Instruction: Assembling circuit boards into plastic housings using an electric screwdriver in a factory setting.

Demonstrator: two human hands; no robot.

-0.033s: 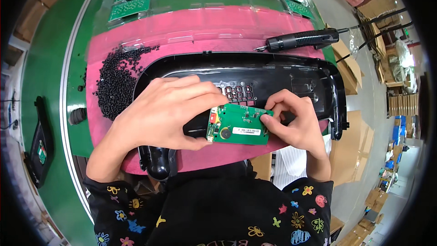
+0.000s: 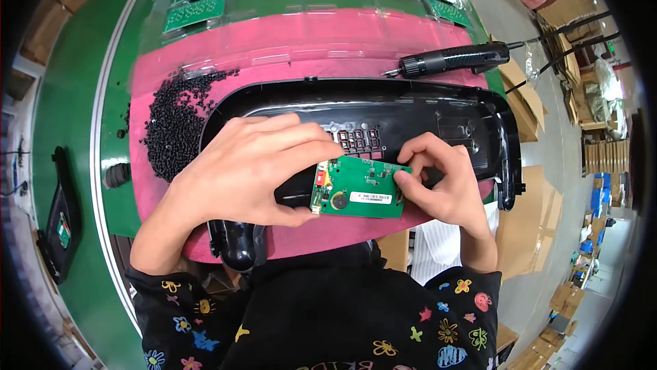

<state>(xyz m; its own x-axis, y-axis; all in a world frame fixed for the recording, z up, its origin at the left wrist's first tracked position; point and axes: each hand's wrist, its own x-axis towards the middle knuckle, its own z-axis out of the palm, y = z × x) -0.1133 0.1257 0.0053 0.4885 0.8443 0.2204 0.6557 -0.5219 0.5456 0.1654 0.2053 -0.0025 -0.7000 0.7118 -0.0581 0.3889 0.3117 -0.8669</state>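
A green circuit board (image 2: pixel 373 195) with a white label, a round black part and a red connector is held between my two hands. My left hand (image 2: pixel 263 165) grips its left end, thumb at the lower corner and fingers at the upper one. At the right end, my right hand (image 2: pixel 441 182) pinches the board's edge between thumb and fingers. Behind and below the board lies a large black plastic housing (image 2: pixel 274 96), hollow side up, with a row of small rectangular openings (image 2: pixel 359 139). My hands cover part of the housing.
A heap of small black screws (image 2: pixel 174 124) lies left of the housing on the pink mat (image 2: pixel 294 35). A black electric screwdriver (image 2: pixel 452 61) rests behind the housing at right. Clear trays with green boards (image 2: pixel 195 13) stand at the back. Another black housing (image 2: pixel 58 219) lies far left.
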